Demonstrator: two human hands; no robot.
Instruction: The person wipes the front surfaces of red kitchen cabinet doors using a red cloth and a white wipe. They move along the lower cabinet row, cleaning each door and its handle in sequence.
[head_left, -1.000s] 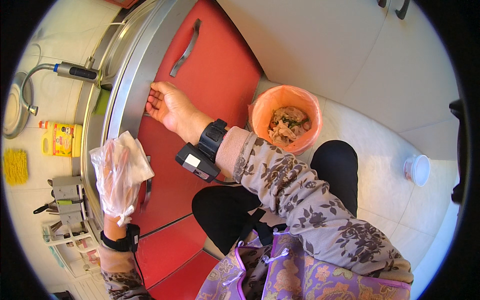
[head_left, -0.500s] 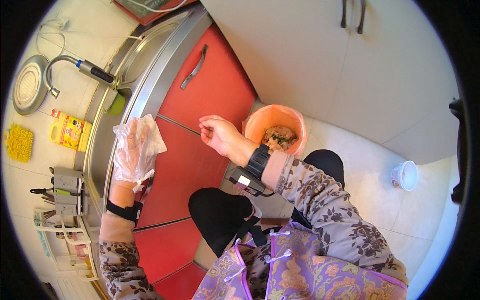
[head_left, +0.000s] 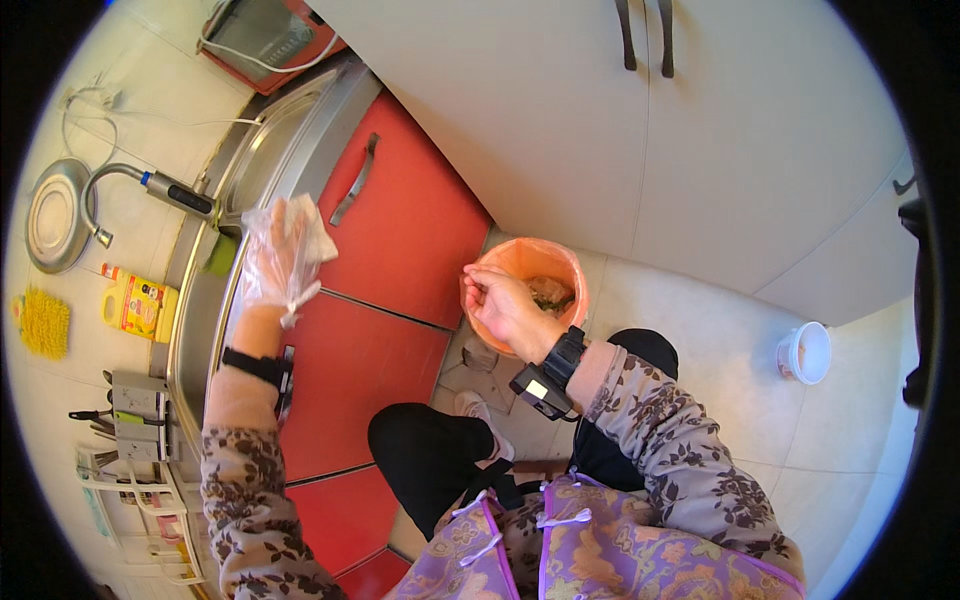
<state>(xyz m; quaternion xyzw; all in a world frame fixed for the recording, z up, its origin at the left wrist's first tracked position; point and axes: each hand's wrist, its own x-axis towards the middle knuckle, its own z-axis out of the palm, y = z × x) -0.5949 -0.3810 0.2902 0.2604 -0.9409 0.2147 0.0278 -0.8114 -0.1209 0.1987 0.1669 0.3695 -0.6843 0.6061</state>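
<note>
My left hand (head_left: 275,255), inside a clear loose plastic glove gathered at the wrist, is raised at the front edge of the sink. A folded white cloth or paper towel (head_left: 316,238) sits against its fingers, which appear to grip it. My bare right hand (head_left: 508,310) is over the left rim of an orange-lined bin (head_left: 567,262). Its fingers are curled together; whatever is between them is hidden. Food scraps (head_left: 550,293) lie inside the bin. Both wrists wear black straps, and the right one carries a small device (head_left: 540,390).
To the left runs a steel sink (head_left: 200,300) with a faucet (head_left: 180,193) and a yellow detergent bottle (head_left: 137,305). Red cabinet doors (head_left: 410,220) are below it, and a tall grey cabinet (head_left: 560,130) stands ahead. A white tub (head_left: 806,352) sits on the floor at right.
My right hand has moved right to the bin's rim, and its fingers have curled in. My left hand has shifted slightly farther away with the white cloth. The view has turned a little.
</note>
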